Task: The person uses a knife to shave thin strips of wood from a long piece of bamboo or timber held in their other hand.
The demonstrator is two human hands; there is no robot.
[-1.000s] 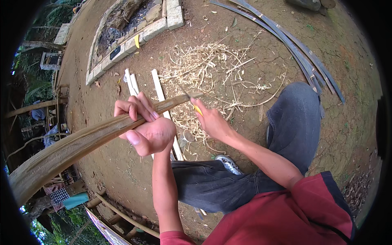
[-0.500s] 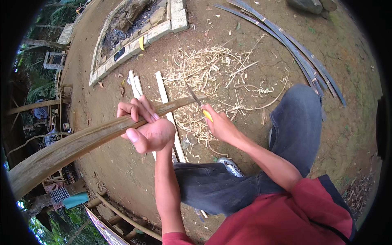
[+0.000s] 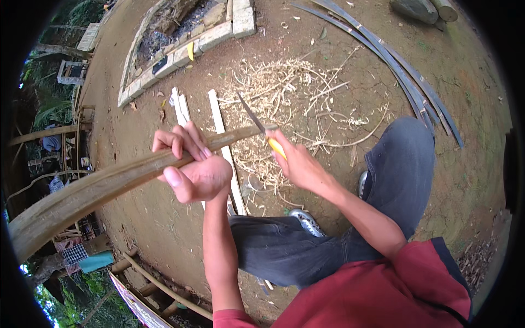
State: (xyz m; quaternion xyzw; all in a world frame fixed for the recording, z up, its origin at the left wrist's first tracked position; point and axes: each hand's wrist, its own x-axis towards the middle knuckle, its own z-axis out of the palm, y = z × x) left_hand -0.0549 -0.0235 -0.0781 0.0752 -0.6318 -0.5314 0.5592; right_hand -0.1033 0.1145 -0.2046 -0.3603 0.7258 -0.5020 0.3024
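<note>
A long wooden pole (image 3: 90, 195) slants across from the lower left, thick at that end and narrowing to a tip near the middle. My left hand (image 3: 205, 177) is closed around it from underneath, fingers curled over the top and thumb along the near side. In my right hand (image 3: 306, 168) is a knife (image 3: 252, 116) with a yellow handle, gripped just beyond the pole's tip. Its dark blade lies across the narrow end and points up and left. Whether the edge bites into the wood cannot be made out.
Curly wood shavings (image 3: 273, 82) litter the dirt below the pole. Pale strips (image 3: 217, 117) lie beside them. A stone-edged fire pit (image 3: 216, 37), with a yellow object (image 3: 190, 51) and a dark phone-like object (image 3: 159, 65) on its rim, is at upper left. Long dark strips (image 3: 396, 68) lie at upper right.
The knife and my right hand have shifted slightly up and left, and the blade reaches farther past the pole. My left hand keeps its hold.
</note>
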